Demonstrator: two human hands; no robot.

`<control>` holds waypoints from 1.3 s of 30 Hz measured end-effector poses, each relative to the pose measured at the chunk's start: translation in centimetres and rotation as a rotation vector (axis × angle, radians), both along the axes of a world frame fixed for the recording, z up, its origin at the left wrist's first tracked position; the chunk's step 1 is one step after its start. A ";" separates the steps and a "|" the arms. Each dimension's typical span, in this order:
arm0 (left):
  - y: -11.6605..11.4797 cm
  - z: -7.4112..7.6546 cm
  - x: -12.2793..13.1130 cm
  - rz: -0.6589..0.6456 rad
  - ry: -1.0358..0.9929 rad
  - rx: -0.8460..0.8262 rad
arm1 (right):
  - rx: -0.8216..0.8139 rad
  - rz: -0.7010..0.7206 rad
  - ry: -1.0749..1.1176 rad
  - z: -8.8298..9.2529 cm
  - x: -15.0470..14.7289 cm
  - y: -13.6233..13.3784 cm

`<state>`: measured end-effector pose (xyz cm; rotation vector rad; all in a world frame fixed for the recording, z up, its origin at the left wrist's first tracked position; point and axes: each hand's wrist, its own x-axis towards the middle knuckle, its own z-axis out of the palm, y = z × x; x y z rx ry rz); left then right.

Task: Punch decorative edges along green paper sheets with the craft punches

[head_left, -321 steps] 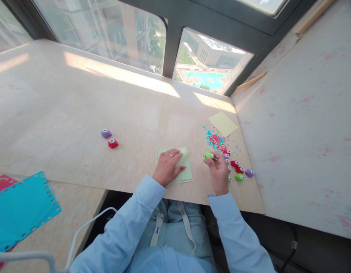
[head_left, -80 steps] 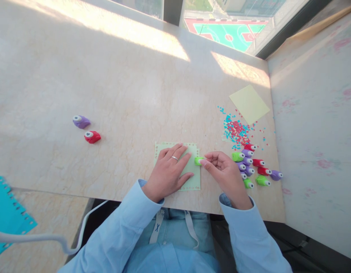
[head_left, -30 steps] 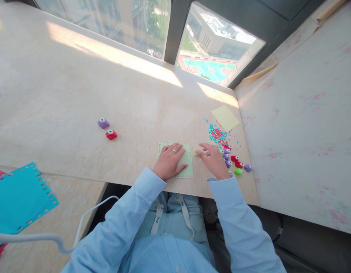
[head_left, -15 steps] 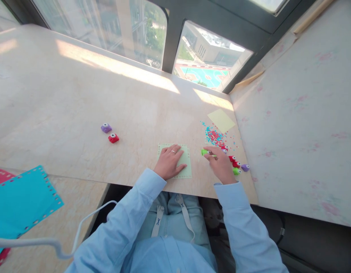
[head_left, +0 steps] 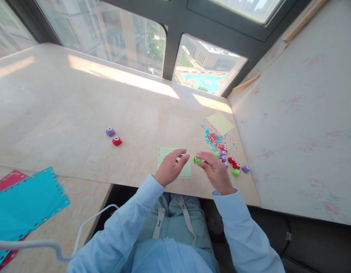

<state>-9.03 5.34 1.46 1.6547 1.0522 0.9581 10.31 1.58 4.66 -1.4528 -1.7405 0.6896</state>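
A pale green paper sheet (head_left: 165,152) with punched holes along its edges lies on the stone table (head_left: 79,110) in front of me. My left hand (head_left: 170,168) is raised just above the sheet, fingers loosely curled, thumb and forefinger apart, holding nothing. My right hand (head_left: 213,170) pinches a small green punch (head_left: 196,159) at its fingertips, just off the sheet's right edge and close to my left fingertips. A cluster of several red, purple and green punches (head_left: 232,163) lies to the right of my right hand.
Red and blue paper dots (head_left: 213,137) are scattered beyond the cluster, near a yellow sheet (head_left: 220,123). A purple punch (head_left: 110,132) and a red punch (head_left: 116,141) sit to the left. Blue punched paper (head_left: 24,203) lies at far left. A wall panel (head_left: 300,125) bounds the right.
My left hand has lifted off the green sheet, where it lay flat. My right hand has brought the green punch leftward toward the left fingertips.
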 end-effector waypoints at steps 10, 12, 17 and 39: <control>-0.4 -0.1 -2.9 -0.295 -0.559 -0.592 | 0.050 0.207 0.114 -0.3 -3.7 -0.4; -0.8 -0.2 -3.5 -0.221 -0.535 -0.582 | 0.002 0.179 0.138 -0.7 -3.8 -0.4; -1.2 -1.0 -6.1 0.079 -0.380 -0.401 | -0.105 0.029 0.139 -1.5 -2.7 -0.3; -0.4 -4.2 -9.5 0.237 0.393 0.379 | -0.560 -0.238 0.711 -3.4 -2.0 0.0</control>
